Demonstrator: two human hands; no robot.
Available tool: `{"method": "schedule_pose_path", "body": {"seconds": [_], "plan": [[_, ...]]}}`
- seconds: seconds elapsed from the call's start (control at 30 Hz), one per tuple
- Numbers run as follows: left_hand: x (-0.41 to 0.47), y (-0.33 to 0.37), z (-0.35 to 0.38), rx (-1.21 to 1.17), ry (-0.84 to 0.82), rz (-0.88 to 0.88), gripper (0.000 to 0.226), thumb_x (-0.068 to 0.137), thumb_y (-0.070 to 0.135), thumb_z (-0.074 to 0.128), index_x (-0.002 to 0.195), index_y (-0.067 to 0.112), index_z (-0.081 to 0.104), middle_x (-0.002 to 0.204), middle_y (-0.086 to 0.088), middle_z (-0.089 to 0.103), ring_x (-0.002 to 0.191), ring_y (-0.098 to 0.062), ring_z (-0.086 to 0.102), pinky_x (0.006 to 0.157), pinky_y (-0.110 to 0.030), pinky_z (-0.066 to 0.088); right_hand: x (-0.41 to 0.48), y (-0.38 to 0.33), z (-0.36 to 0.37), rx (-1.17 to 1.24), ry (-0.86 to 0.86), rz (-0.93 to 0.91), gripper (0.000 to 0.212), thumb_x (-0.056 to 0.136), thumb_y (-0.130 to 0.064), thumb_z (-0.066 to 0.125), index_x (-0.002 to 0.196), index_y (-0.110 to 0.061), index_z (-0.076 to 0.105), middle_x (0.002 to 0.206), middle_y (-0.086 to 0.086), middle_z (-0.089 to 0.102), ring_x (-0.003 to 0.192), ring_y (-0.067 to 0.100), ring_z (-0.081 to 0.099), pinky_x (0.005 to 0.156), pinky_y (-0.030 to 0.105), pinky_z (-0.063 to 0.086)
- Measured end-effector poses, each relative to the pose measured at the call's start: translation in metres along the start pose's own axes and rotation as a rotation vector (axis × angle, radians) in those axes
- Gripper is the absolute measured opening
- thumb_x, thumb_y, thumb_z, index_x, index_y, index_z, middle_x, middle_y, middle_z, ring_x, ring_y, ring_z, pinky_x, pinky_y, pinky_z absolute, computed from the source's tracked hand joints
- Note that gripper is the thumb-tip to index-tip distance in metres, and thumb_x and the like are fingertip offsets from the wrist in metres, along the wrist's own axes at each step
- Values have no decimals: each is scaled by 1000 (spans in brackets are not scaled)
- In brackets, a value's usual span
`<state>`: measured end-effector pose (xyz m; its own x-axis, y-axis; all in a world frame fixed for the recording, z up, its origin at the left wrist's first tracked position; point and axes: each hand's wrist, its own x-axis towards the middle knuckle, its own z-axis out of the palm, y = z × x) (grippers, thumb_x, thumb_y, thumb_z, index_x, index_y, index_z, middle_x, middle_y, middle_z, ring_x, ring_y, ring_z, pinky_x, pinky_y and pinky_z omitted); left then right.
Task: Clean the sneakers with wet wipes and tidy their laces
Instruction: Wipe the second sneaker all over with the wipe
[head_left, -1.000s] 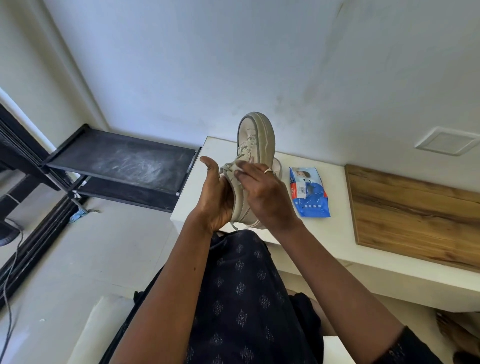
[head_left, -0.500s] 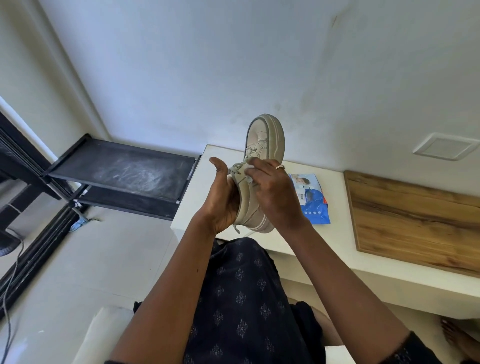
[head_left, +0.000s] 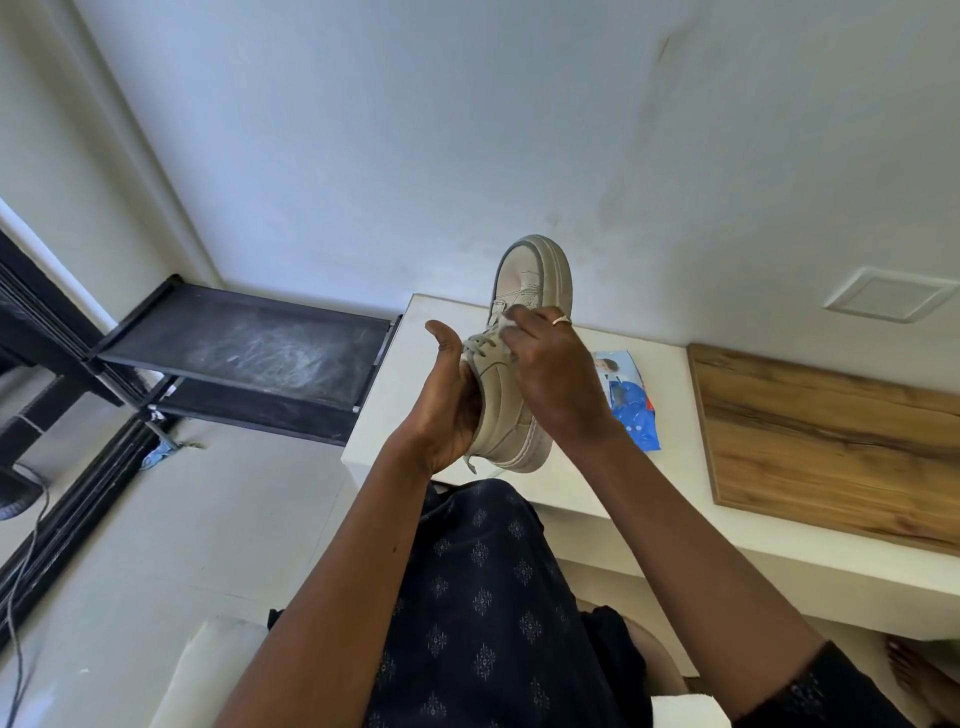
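Sneaker (head_left: 519, 400) held aloft, toe up, just left of wipes pack (head_left: 631, 410). Heel side cupped by left hand (head_left: 447, 410), thumb raised. Wet wipe (head_left: 511, 318) pinched in curled right hand (head_left: 550, 379) and pressed on laces (head_left: 482, 343), up-left of pack.

Risks: sneaker pushed out of left-hand cradle by wiping pressure; laces snagged and pulled loose by wipe.

Pack blue, label seen, writing unreadable. No brand legible on sneaker.

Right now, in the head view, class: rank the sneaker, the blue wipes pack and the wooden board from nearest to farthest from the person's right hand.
1. Sneaker: touched; the right hand presses a white wipe onto it.
2. Blue wipes pack: on the white counter, just right of the hand.
3. Wooden board: farther right along the counter.
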<state>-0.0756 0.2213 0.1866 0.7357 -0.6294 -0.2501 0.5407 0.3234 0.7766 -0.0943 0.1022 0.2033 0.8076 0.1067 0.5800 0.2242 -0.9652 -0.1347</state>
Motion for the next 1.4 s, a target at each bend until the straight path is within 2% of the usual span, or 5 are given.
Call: {"method": "schedule_pose_path", "body": {"seconds": [0.33,0.5,0.77,1.07,1.4], "plan": [[-1,2,4,65,18,3,93,83,74,-2,128,15,53,115,-9,68,104,-24,66,92,-32,53,20,8,-7,-18,-2,147,23,65,15,71,85,4,70,104,16,68,84,39,62,63,35,55],[-1,3,-1,12,30,5,92,83,76,1,124,14,56,112,-10,69,101,-23,67,93,-35,52,12,-1,-6,91,12,121,22,60,19,68,70,-1,68,85,9,70,69,34,61,62,21,36],[4,3,-7,-156,28,21,96,83,78,6,131,9,51,125,-18,61,117,-31,58,105,-45,41,-10,-18,-2,254,81,92,23,65,7,52,78,2,70,90,12,71,75,35,65,65,36,54],[5,4,-10,-240,36,46,95,83,78,8,124,7,55,109,-16,69,98,-29,68,79,-36,57,-44,-35,0,158,14,48,35,63,15,75,96,6,70,101,18,68,87,35,65,74,38,56],[5,0,-6,-203,14,24,95,82,78,9,131,9,51,122,-17,63,115,-29,60,102,-44,42,-13,-28,1,136,13,117,23,71,13,63,89,1,70,100,12,69,81,36,61,67,40,56]]}}
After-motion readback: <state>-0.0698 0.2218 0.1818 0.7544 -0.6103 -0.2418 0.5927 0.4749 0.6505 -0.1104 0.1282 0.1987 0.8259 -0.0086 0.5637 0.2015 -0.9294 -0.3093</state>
